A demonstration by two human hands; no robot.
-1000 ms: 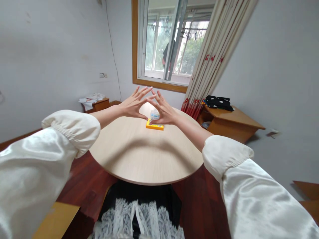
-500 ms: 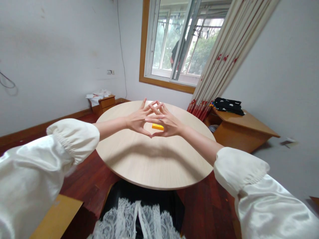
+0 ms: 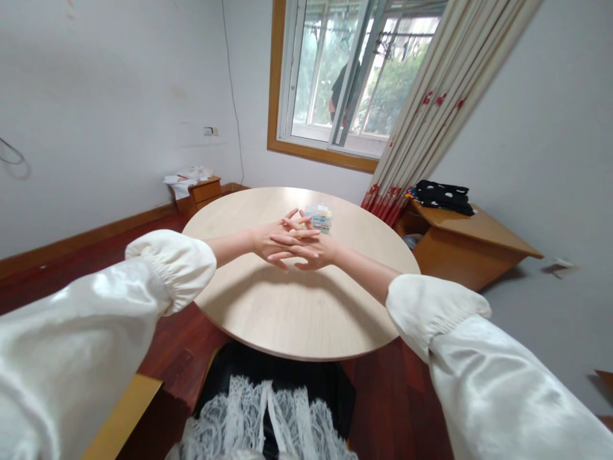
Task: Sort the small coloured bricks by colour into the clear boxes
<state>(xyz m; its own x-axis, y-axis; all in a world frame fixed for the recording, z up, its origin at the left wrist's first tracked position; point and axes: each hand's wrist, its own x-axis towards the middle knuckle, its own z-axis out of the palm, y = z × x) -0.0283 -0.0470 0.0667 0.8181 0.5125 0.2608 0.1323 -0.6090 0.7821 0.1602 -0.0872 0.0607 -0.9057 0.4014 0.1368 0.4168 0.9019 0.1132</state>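
My left hand (image 3: 272, 241) and my right hand (image 3: 317, 248) meet in the air above the round pale wooden table (image 3: 306, 313). Their fingers cross and interlace, spread apart rather than curled into fists. Nothing shows in either hand. Just behind the fingers, on the table, sits a small clear container (image 3: 322, 216) with blue and yellow colours in it; my hands partly hide it, and I cannot make out its contents. Both forearms come out of gathered cuffs of white satin sleeves.
A wooden desk (image 3: 479, 239) with folded black spotted cloth (image 3: 443, 197) stands at the right. At the back left is a small cabinet (image 3: 207, 190) with papers on top. A curtain (image 3: 431, 108) hangs beside the window. White lace (image 3: 268, 415) covers my lap below the table edge.
My hands have moved closer together, from fingertips touching around a gap to fingers interlaced. They sit slightly lower. A yellow object seen through the gap is now hidden, and the clear container shows behind.
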